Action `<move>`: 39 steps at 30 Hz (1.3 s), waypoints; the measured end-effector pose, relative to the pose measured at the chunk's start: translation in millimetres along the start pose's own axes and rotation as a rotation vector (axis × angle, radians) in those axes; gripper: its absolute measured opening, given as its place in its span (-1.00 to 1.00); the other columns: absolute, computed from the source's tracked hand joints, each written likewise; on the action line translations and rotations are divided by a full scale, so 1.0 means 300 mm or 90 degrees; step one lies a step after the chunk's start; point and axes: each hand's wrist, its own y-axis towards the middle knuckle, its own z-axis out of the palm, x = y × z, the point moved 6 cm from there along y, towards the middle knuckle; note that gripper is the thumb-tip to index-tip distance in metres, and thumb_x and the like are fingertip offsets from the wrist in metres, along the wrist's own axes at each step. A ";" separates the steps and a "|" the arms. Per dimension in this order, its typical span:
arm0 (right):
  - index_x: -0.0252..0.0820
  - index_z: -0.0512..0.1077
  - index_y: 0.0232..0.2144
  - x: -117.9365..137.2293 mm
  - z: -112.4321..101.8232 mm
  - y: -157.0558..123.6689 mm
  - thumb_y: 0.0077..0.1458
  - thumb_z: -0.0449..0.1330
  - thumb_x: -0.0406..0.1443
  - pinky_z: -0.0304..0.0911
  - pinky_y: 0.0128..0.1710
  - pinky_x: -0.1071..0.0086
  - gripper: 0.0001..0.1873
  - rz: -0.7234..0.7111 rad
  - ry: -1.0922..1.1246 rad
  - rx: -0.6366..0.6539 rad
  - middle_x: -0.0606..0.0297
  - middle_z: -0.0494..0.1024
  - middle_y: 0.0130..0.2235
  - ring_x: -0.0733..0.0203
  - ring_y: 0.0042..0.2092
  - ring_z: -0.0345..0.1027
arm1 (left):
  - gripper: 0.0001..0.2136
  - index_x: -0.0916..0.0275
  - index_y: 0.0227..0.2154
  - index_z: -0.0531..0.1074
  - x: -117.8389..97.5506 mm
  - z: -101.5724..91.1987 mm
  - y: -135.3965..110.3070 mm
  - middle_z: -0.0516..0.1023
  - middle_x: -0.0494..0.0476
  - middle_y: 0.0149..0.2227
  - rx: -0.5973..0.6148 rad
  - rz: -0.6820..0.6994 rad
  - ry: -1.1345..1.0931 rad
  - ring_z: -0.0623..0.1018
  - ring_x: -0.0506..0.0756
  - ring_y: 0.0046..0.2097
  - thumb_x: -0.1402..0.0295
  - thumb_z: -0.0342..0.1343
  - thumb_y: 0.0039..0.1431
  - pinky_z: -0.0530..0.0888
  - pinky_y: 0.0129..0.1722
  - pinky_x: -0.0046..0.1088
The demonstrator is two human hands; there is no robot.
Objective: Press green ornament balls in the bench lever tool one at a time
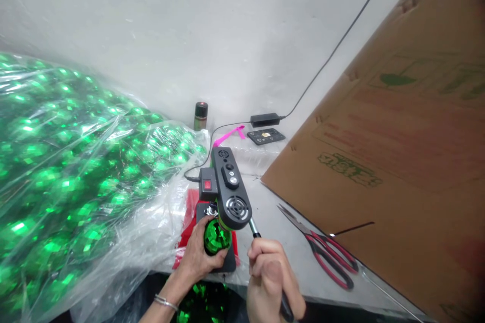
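My left hand (202, 250) grips a shiny green faceted ball (217, 238), thumb on its near side and fingers round its left. Over the ball reaches the head of a black bench machine (232, 189) with round vents; whether the two touch I cannot tell. A small box with a red switch (207, 184) is fixed to the machine's left side. My right hand (271, 275) is closed round the black handle of a lever (255, 228) that comes out of the machine's right side. Below the ball lies a dark base plate (227, 262) on red material.
Clear plastic bags (113, 161) full of green balls fill the left. Large scissors (322, 250) with red and black handles lie right, beside a leaning cardboard box (379, 151). Behind are a phone (265, 136), a power adapter (265, 120), a small dark can (200, 115) and pink ribbon (229, 135).
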 end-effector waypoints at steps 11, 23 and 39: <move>-0.15 0.32 -0.51 -0.021 -0.008 -0.017 0.47 0.06 -0.38 0.13 -0.53 0.47 -0.57 -0.029 0.009 0.007 0.36 0.43 -0.43 0.36 -0.46 0.29 | -0.24 0.28 0.26 0.38 0.071 0.024 -0.001 0.61 0.45 0.20 -0.011 0.044 0.030 0.63 0.47 0.21 0.20 0.34 -0.08 0.53 0.30 0.20; -0.16 0.29 -0.56 -0.018 -0.007 -0.016 0.44 0.08 -0.41 0.06 -0.55 0.44 -0.55 -0.055 -0.016 -0.011 0.39 0.40 -0.45 0.40 -0.52 0.21 | -0.20 0.28 0.26 0.41 0.070 0.029 0.004 0.60 0.46 0.23 -0.001 0.021 0.029 0.60 0.50 0.26 0.22 0.39 -0.14 0.48 0.35 0.21; -0.17 0.23 -0.62 -0.003 0.006 0.002 0.41 0.11 -0.39 0.02 -0.58 0.39 -0.51 -0.062 -0.033 -0.065 0.39 0.38 -0.50 0.40 -0.58 0.17 | -0.18 0.27 0.27 0.39 0.083 0.035 0.008 0.61 0.44 0.21 -0.015 0.031 0.027 0.61 0.49 0.25 0.23 0.41 -0.15 0.50 0.34 0.18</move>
